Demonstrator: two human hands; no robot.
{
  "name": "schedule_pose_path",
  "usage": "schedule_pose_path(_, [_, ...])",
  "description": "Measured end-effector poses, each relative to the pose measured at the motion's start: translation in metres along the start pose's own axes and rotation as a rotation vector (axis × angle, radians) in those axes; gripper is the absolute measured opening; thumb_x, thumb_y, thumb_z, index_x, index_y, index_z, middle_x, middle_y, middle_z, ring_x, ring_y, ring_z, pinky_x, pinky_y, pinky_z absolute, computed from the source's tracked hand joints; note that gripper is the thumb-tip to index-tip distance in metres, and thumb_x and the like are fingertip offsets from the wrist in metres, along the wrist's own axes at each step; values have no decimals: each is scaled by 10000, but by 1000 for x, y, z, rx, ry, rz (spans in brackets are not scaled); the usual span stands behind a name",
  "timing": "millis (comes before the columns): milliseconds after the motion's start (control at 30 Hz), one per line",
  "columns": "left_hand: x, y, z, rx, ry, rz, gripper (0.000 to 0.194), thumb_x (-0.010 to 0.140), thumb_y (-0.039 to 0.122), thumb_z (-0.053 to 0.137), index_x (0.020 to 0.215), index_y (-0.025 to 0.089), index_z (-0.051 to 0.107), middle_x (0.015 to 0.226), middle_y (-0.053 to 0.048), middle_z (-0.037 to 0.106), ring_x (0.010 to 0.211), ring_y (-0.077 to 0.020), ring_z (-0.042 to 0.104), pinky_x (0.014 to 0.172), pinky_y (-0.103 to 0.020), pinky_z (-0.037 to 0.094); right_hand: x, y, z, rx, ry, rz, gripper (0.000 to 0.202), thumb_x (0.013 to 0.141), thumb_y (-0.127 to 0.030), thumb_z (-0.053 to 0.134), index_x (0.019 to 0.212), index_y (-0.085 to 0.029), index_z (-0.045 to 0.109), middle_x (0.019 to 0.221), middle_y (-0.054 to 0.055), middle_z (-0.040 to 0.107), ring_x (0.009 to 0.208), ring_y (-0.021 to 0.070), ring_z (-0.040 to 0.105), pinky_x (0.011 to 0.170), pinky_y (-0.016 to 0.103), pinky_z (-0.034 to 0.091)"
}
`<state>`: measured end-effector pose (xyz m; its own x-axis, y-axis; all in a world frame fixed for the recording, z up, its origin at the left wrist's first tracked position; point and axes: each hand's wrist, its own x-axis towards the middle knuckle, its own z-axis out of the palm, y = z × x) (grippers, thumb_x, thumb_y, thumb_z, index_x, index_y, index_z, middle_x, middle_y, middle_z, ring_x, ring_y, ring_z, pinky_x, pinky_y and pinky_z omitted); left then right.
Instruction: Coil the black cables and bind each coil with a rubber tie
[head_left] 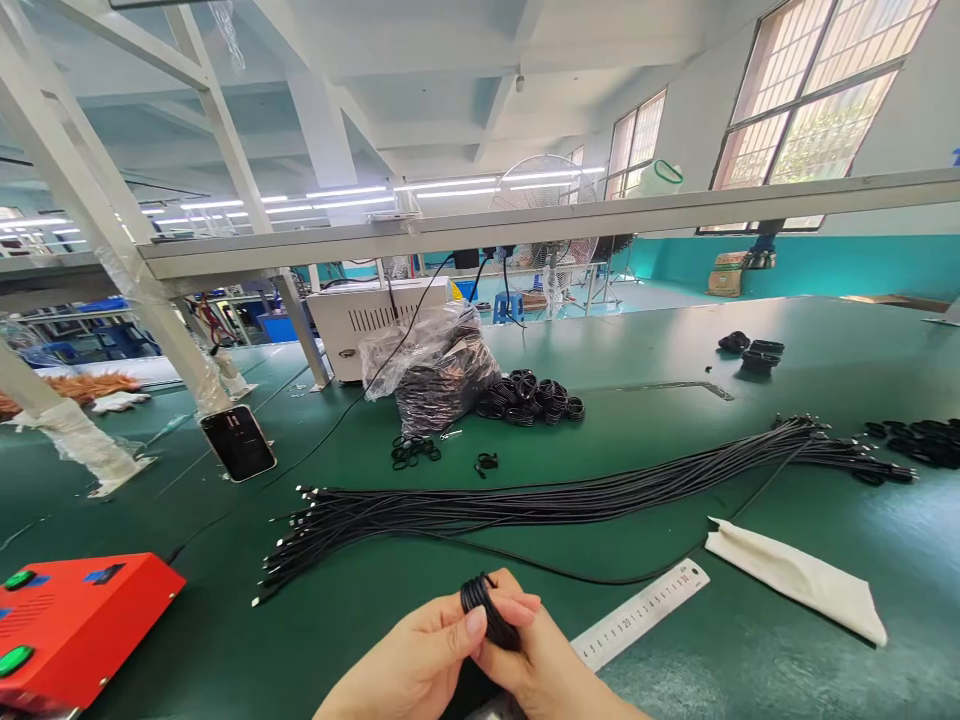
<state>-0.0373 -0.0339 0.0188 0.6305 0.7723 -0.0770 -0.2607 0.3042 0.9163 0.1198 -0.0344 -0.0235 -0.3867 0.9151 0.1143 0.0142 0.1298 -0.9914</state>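
Observation:
Near the bottom centre, a small coil of black cable [487, 608] is held between both hands. My left hand [424, 645] closes on its left side, thumb pressed against the loops. My right hand [529, 640] wraps the coil from the right, with fingers bent over it. Beyond the hands, a long bundle of straight black cables [525, 508] with metal-tipped ends lies across the green table [315, 640]. A steel ruler [641, 615] lies just right of my right hand, partly covered by it.
A white cloth [795, 580] lies at right. Behind the bundle are coiled cables [532, 398], a plastic bag of black items [442, 380] and small black rings [415, 452]. A phone [238, 443] leans at left, near a red box [82, 625]. More black coils [926, 440] lie far right.

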Motion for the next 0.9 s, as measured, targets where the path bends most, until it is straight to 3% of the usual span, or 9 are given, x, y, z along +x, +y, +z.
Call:
schedule_pose_path(133, [2, -4, 1, -3, 73, -45, 285, 909, 353, 548, 1013, 200, 764, 1129, -114, 720, 1239, -317, 498, 1061, -473, 330, 1, 6, -1, -130, 27, 70, 180, 811, -357, 593, 846, -230, 470, 735, -41, 513, 676, 136, 505, 617, 226, 396])
schedule_pose_path(400, [11, -1, 4, 31, 289, -30, 269, 826, 369, 671, 979, 154, 723, 1007, -113, 733, 1021, -277, 623, 987, -409, 407, 7, 1, -2, -466, 224, 173, 107, 847, -300, 524, 904, -239, 458, 695, -27, 614, 611, 165, 570, 562, 235, 348])
schedule_pose_path(533, [19, -19, 12, 136, 507, 121, 502, 716, 443, 765, 1144, 229, 615, 1096, -80, 680, 1111, -278, 578, 1027, -404, 382, 4, -9, 0, -627, 242, 247, 152, 868, -294, 523, 989, -224, 464, 770, 27, 694, 663, 212, 644, 565, 252, 332])
schedule_pose_path(567, [20, -24, 15, 144, 521, 157, 551, 725, 472, 747, 1203, 255, 578, 1167, -77, 653, 1184, -282, 536, 1057, -399, 353, 3, -11, 2, -667, 236, 267, 169, 872, -295, 523, 1011, -218, 466, 802, 48, 709, 695, 231, 662, 565, 258, 328])
schedule_pose_path(733, [22, -30, 31, 186, 482, 116, 384, 874, 501, 552, 1185, 276, 574, 1390, -63, 525, 1300, -274, 432, 1120, -403, 286, -1, -16, 11, -721, 229, 304, 239, 906, -333, 482, 1094, -186, 462, 843, 95, 721, 749, 279, 691, 568, 280, 347])
schedule_pose_path(900, [21, -25, 29, 137, 464, 85, 350, 894, 494, 521, 1158, 268, 561, 1425, -56, 501, 1312, -254, 430, 1105, -384, 329, -4, -16, 12, -836, 203, 131, 316, 865, -224, 487, 1171, -149, 508, 985, 138, 691, 818, 278, 668, 683, 330, 414])
